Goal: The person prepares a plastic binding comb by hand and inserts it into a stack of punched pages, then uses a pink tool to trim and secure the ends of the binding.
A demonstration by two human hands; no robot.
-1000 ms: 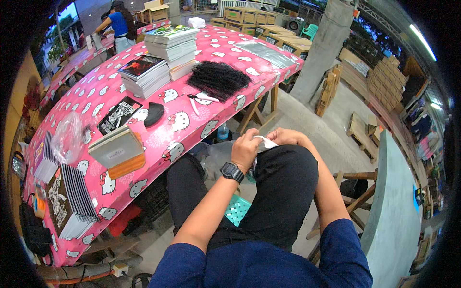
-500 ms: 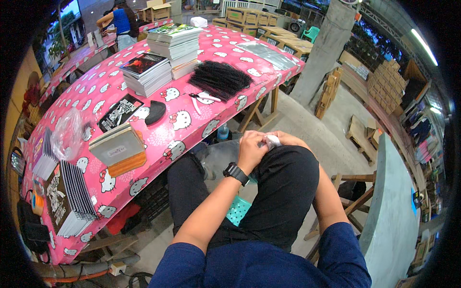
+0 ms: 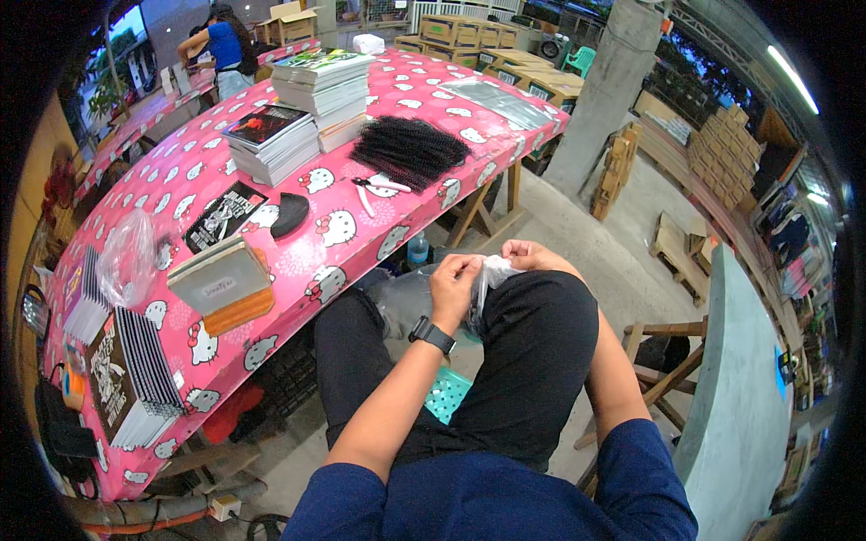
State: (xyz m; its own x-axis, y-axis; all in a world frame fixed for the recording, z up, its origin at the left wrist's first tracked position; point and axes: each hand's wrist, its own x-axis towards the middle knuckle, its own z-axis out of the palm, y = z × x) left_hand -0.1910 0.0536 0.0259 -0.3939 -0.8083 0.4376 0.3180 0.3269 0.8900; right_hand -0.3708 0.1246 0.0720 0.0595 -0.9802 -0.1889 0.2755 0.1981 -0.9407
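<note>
Over my knees hangs a clear plastic bag (image 3: 406, 302), its body drooping between my legs. My left hand (image 3: 454, 287), below a black wristwatch, pinches the bag's gathered rim. On the other side my right hand (image 3: 538, 257) grips the same rim with thumb and fingers, beside my right knee. A whitish bunched part of the plastic shows between the two hands. What lies inside the bag, if anything, cannot be made out. Under the bag, between my legs, a teal perforated basket (image 3: 447, 395) is partly visible.
To the left stands a table with a pink patterned cover (image 3: 298, 261). It bears book stacks (image 3: 323, 90), black spiral coils (image 3: 410, 153), pink-handled pliers (image 3: 374, 189), a wooden block (image 3: 221, 284) and spiral-bound books (image 3: 135, 379). A grey board (image 3: 726, 388) rises at right. Another person (image 3: 230, 54) works far back.
My hands have moved apart, the left one slightly to the left, the right one rightward. The bag's rim, bunched between them before, is now drawn up and spread between my fingers.
</note>
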